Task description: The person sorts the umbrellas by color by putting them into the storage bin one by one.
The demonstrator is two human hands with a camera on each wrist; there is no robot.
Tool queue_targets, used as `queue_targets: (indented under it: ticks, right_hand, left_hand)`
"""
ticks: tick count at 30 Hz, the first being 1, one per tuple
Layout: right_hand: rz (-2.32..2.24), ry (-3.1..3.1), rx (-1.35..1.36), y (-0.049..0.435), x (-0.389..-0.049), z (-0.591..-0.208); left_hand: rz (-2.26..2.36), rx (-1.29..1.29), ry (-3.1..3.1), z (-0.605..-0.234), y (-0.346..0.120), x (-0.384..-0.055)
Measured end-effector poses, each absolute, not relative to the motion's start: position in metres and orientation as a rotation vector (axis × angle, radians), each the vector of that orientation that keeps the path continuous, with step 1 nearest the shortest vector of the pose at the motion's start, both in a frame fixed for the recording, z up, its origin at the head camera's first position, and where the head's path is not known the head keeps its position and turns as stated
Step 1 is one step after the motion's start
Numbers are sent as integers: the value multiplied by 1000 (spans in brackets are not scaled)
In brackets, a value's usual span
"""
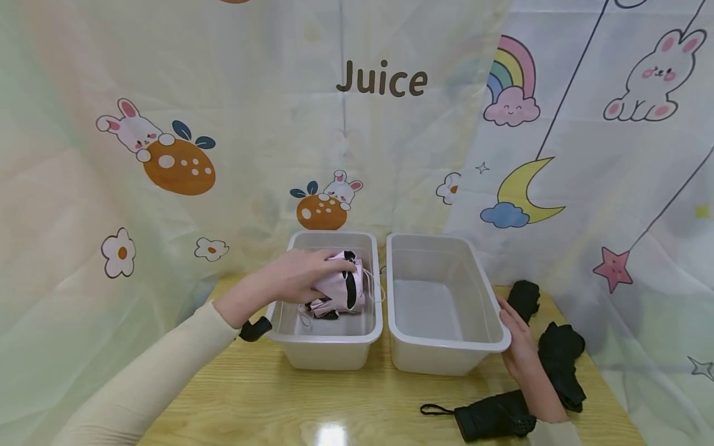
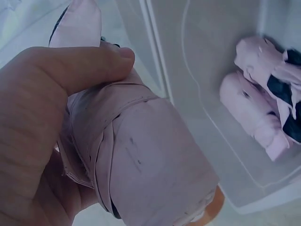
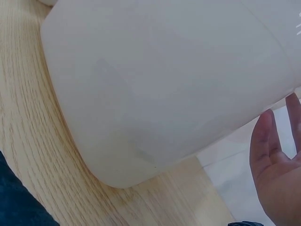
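Observation:
My left hand (image 1: pixel 304 272) is over the left bin (image 1: pixel 329 353), gripping a folded pink umbrella (image 1: pixel 339 286) with black patches. In the left wrist view, the thumb lies across the pink umbrella's (image 2: pixel 150 155) rolled fabric. More pink-and-black folded umbrellas (image 2: pixel 254 103) lie on the bin floor beyond it, and thin pale cords hang near them. My right hand (image 1: pixel 520 341) touches the outer right side of the right bin (image 1: pixel 440 362). Its fingers, extended, meet the bin's edge in the right wrist view. Inside, the right bin shows its bare floor.
Several black folded umbrellas lie at the right: one umbrella (image 1: pixel 493 416) in front with a wrist loop, another (image 1: pixel 560 359) beside my right forearm, one (image 1: pixel 524 300) behind my hand. A black object (image 1: pixel 255 329) is by the left bin. A printed curtain (image 1: pixel 251 124) hangs behind the wooden table (image 1: pixel 234 402).

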State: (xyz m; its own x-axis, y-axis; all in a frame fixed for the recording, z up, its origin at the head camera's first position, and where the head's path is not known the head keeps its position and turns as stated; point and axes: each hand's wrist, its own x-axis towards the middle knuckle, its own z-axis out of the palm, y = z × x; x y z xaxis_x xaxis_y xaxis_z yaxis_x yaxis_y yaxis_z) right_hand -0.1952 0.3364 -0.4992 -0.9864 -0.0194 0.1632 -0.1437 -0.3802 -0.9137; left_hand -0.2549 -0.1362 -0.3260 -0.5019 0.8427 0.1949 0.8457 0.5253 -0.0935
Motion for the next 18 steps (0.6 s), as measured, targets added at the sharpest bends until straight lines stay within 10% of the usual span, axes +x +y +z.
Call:
queue_targets:
  ticks: [18]
  right_hand:
    - [2566, -1658, 252, 337, -198, -501]
  left_hand:
    - [-42, -1329, -2847, -356, -119, -329]
